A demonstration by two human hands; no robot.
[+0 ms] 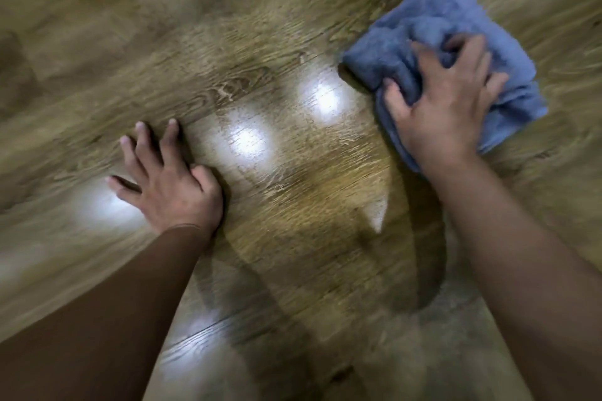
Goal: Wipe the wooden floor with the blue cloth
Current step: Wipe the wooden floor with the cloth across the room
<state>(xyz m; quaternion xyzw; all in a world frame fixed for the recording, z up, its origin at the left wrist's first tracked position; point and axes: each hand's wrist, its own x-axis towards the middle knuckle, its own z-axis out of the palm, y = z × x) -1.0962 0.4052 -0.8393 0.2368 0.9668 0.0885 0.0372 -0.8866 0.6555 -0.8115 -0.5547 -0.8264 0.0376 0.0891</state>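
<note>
A bunched blue cloth point(433, 29) lies on the wooden floor point(260, 26) at the upper right. My right hand point(446, 107) presses down on the cloth, its fingers curled into the folds and gripping it. My left hand point(166, 179) rests flat on the floor at the left, fingers spread, holding nothing. The picture is blurred by motion.
Brown wood-grain planks fill the whole view. Several bright reflections of lamps shine on the floor between the hands, such as one light patch point(247, 143). Shadows of my arms fall across the lower middle.
</note>
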